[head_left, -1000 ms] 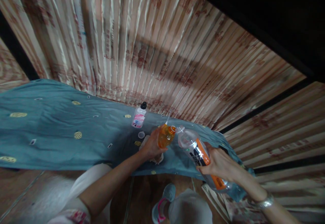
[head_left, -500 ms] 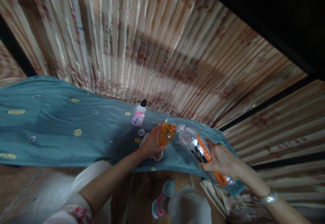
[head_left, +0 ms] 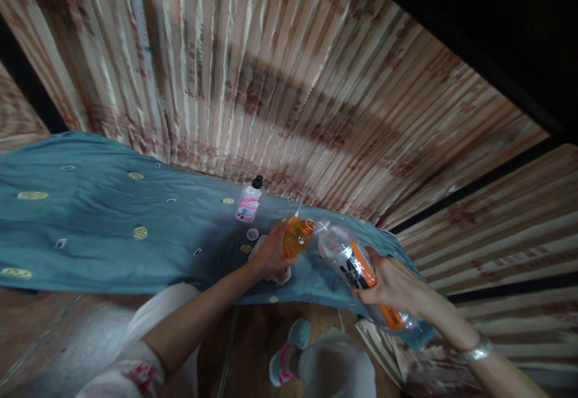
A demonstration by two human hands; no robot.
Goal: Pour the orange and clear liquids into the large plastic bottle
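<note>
Fingers of the left hand [head_left: 270, 252] wrap an amber bottle [head_left: 297, 238] above the teal sheet [head_left: 99, 223]; those of the right hand [head_left: 389, 285] clasp a tilted clear bottle [head_left: 352, 264], necks touching or nearly so; clean pouring likely calls for aligned mouths, steady wrists and a gentle squeeze.

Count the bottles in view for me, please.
3: the orange bottle in the left hand, the large clear bottle in the right hand, and the black-capped bottle on the blue-green cloth. Others could be hidden behind the hands.
</note>
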